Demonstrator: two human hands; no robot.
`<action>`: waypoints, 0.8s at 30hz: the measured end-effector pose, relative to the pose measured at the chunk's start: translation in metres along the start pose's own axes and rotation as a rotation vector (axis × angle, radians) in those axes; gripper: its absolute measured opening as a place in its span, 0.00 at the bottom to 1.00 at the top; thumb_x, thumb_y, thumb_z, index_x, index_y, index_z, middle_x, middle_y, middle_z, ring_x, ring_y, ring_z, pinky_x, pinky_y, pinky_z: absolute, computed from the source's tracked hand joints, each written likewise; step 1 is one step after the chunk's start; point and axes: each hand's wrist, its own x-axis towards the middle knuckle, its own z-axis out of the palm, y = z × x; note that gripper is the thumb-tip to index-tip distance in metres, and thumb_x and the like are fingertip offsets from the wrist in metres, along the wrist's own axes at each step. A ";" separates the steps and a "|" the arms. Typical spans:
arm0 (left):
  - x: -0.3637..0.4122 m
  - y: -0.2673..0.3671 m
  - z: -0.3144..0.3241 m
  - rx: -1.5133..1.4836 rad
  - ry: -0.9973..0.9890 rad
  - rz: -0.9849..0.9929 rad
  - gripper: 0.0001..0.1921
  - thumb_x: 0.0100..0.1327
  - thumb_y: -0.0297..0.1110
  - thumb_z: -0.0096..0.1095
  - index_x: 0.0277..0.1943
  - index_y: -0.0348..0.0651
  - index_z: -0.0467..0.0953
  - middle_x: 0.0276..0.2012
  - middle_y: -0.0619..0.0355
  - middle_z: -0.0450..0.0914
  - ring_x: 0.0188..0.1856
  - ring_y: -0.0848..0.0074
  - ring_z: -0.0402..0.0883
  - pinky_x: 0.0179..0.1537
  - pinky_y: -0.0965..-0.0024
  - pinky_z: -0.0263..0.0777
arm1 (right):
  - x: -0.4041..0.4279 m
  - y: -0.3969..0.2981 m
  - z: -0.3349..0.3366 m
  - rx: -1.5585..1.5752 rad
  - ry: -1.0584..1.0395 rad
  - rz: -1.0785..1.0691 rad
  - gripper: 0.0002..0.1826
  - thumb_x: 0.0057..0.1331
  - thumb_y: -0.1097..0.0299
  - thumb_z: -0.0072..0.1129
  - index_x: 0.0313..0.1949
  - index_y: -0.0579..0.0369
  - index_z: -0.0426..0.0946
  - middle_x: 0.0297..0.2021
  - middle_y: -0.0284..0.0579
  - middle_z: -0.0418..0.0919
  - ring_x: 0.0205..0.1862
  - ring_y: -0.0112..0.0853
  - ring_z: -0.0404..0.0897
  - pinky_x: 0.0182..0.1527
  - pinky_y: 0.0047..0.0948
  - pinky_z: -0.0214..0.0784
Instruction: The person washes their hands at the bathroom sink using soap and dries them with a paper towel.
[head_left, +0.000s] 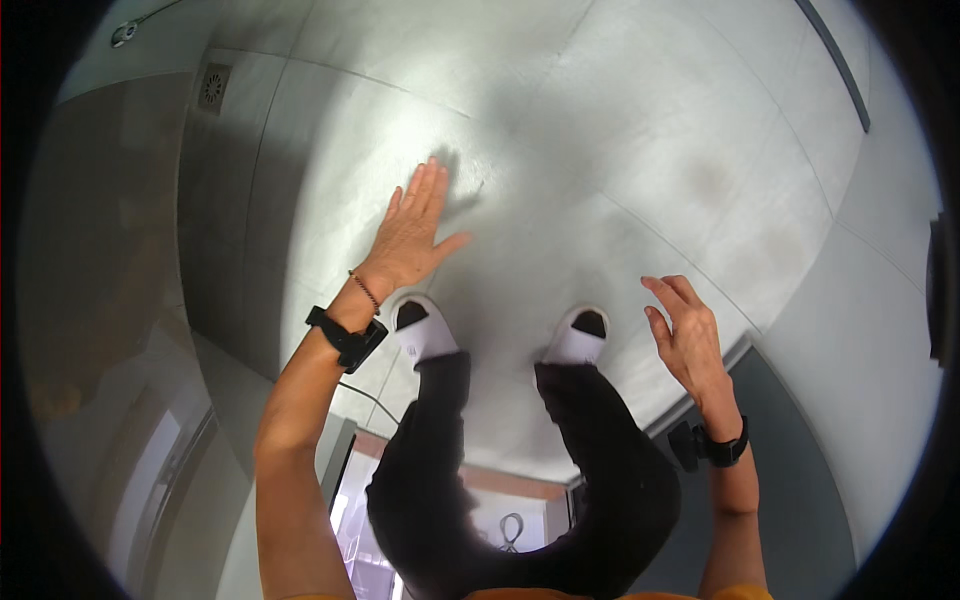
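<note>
My left hand (412, 236) is spread flat above the pale grey tiled floor (547, 225), palm down, with nothing in it; whether it touches the tiles I cannot tell. A beaded bracelet (364, 292) and a black strapped device (349, 339) are on that wrist. Over the floor at the right, my right hand (682, 330) has its fingers loosely bent and holds nothing. Another black strapped device (709, 444) sits on the right wrist. Between the two arms are my white slides (427, 337) and dark trousers (525, 570).
A square floor drain (214, 88) lies at the upper left, near a glass panel (112, 262). A dark grey door (757, 465) stands at the lower right beside a pale wall (862, 315). Behind my legs is a doorway with a brownish threshold (514, 482). A thin cable (371, 397) runs near my left foot.
</note>
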 end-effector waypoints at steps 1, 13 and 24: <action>0.001 0.004 -0.003 0.082 0.034 0.047 0.46 0.65 0.58 0.49 0.72 0.38 0.35 0.73 0.47 0.34 0.75 0.61 0.34 0.71 0.56 0.35 | 0.001 -0.002 -0.001 0.017 0.009 -0.015 0.17 0.58 0.79 0.56 0.49 0.58 0.74 0.42 0.50 0.75 0.27 0.43 0.78 0.34 0.37 0.72; 0.011 0.001 -0.049 0.357 0.325 0.268 0.45 0.62 0.58 0.52 0.72 0.39 0.42 0.73 0.53 0.42 0.74 0.64 0.42 0.71 0.54 0.40 | 0.009 -0.059 -0.022 0.057 0.140 -0.169 0.16 0.59 0.80 0.56 0.48 0.57 0.74 0.42 0.49 0.74 0.31 0.43 0.78 0.35 0.36 0.72; -0.024 0.011 -0.010 0.317 0.211 0.276 0.48 0.61 0.63 0.51 0.72 0.37 0.42 0.73 0.49 0.41 0.74 0.62 0.39 0.70 0.50 0.36 | 0.033 -0.068 -0.042 0.025 0.200 -0.231 0.17 0.58 0.81 0.57 0.48 0.56 0.74 0.41 0.48 0.75 0.30 0.43 0.77 0.32 0.34 0.70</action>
